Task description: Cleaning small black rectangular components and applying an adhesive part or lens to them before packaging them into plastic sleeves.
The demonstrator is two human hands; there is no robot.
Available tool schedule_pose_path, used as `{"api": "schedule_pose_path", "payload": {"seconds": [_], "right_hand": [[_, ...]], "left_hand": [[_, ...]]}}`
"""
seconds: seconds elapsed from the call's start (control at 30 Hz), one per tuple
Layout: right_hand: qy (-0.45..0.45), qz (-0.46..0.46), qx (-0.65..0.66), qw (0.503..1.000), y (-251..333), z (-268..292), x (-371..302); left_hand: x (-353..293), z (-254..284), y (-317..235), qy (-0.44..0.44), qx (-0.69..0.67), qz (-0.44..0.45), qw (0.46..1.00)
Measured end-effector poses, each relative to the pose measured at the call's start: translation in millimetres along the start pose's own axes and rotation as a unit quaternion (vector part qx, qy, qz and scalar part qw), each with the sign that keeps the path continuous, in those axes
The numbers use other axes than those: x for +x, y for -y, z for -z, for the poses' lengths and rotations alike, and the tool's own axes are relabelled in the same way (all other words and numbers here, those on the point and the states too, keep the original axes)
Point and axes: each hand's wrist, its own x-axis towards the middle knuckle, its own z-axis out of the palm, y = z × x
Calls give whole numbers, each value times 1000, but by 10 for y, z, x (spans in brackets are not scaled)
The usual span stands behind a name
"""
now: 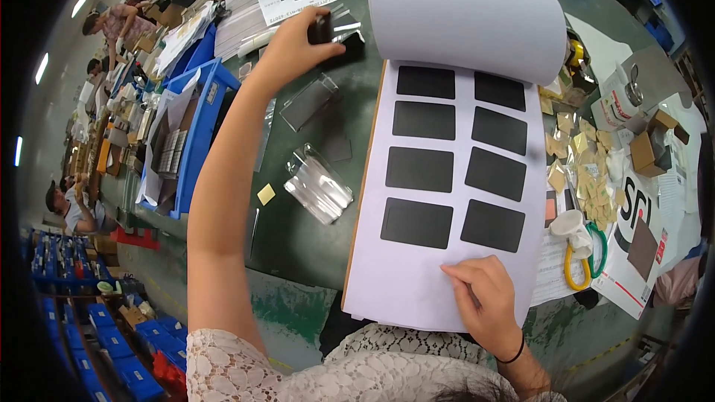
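1 blue bin (208,115) is sitting beside the left forearm (223,201), so swinging wide risks a bump. Left hand (298,45) is gripping a dark piece (321,30). Table (298,253) is leaving some room around the sleeve (319,186). 8 cards (419,170) are lying on the sheet (402,283); curled pages (465,18) flopping back could be shifting them. Right hand (485,294) is lying half-curled over its near end, can't tell if holding anything.

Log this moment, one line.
left hand: at dark blurred object, grip unclear; right hand: over white paper sheet; black rectangular pieces: two columns
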Motion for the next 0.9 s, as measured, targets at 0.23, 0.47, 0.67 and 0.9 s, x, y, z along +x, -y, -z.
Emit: {"api": "schedule_pose_path", "payload": {"seconds": [0.23, 0.47, 0.67, 0.9], "right_hand": [[5, 19, -2, 1000, 0, -39, 28], [-18, 18, -6, 1000, -23, -76, 14], [-34, 18, 0, 999, -31, -69, -26], [-62, 22, 30, 997, -29, -88, -62]], "left_hand": [[-699, 93, 177, 101, 17, 70, 992], [-1037, 69, -480, 58, -41, -60, 996], [-1724, -129, -1356, 214, -130, -133, 959], [-1874, -196, -1334, 162, -37, -175, 971]]}}
